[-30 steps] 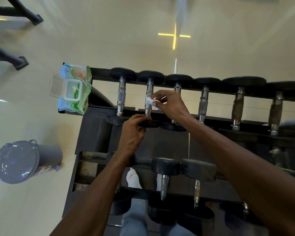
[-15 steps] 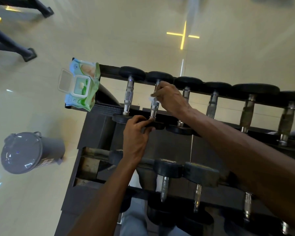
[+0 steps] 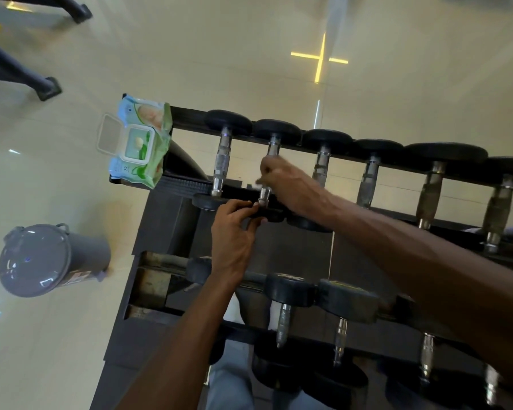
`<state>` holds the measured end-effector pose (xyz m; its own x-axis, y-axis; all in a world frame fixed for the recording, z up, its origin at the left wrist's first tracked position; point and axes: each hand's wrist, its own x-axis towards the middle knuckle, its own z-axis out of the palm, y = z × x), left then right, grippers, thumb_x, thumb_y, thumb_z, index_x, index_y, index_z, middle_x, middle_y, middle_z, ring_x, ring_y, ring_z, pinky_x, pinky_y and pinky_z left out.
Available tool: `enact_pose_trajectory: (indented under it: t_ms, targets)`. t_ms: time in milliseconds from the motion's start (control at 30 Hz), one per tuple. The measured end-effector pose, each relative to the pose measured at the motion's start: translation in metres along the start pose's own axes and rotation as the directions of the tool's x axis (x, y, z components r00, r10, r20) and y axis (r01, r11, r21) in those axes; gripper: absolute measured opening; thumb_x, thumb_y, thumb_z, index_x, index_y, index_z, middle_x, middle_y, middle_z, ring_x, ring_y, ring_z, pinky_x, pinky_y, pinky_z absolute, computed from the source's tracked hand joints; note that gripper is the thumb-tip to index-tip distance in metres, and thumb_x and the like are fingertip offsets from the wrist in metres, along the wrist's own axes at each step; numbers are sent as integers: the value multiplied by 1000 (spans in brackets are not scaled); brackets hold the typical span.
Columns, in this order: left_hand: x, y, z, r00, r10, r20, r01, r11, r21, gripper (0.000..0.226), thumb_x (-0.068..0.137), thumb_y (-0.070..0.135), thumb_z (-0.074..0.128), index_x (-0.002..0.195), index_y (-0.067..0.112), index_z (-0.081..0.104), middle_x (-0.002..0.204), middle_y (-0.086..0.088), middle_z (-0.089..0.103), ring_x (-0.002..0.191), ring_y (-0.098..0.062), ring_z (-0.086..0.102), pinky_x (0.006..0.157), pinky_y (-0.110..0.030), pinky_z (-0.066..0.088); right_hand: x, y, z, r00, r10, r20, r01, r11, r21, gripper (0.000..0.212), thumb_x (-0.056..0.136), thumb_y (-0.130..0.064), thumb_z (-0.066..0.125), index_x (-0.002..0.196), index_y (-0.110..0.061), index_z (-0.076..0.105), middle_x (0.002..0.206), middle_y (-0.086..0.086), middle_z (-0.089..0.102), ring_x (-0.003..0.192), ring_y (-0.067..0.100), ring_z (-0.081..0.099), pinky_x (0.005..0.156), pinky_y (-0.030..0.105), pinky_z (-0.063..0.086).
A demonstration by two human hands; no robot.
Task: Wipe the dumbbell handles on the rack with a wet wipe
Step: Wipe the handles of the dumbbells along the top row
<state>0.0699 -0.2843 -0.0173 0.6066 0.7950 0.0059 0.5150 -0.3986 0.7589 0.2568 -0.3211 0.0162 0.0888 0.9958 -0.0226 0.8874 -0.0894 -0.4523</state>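
Right hand (image 3: 290,187) wraps the wet wipe (image 3: 256,186) round the second dumbbell handle (image 3: 268,173) near the rack (image 3: 279,247) top-left corner; left hand (image 3: 234,232) grips its near head (image 3: 267,214). Heavy, stiff, probably slick steel.

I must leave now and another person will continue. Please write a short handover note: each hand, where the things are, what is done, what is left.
Right hand: grips the handle of the second dumbbell on the top row, with a white wet wipe just showing under the fingers.
Left hand: holds that dumbbell's near end plate, steadying it.
Wipes pack: lid open, on the left end of the rack.
Grey bin: on the floor, left of the rack.
Done: cannot tell which handles are already clean.
Left: finish this handle, then the other top-row and lower-row handles.
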Motion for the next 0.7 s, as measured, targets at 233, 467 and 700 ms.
enact_pose_trajectory:
  t_ms: [233,467,700]
  targets:
    - [1,-1,-4,1000,14,19,-14,1000,-3,29,81,20,86,108,13,79,111,-1,68,102,-17,64,89,-34,56,0,-10,3,970,-76,232,72,997,27,20,97,-33,64,98,-15,72,101,-4,50,87,10,53,76,25,51]
    - [1,-1,-3,1000,24,10,-24,1000,-20,27,82,19,86,107,12,80,110,-1,68,103,-18,64,89,-34,57,-28,-16,34,969,207,-134,-174,959,222,18,93,-3,67,106,-7,78,99,3,63,84,12,59,73,23,53]
    - [0,-2,0,1000,28,-15,-28,1000,10,26,81,19,86,105,10,80,107,0,68,101,-20,65,84,-37,57,21,6,7,975,86,-205,-124,976,-181,12,98,-3,57,100,1,69,112,10,51,96,17,48,69,30,57]
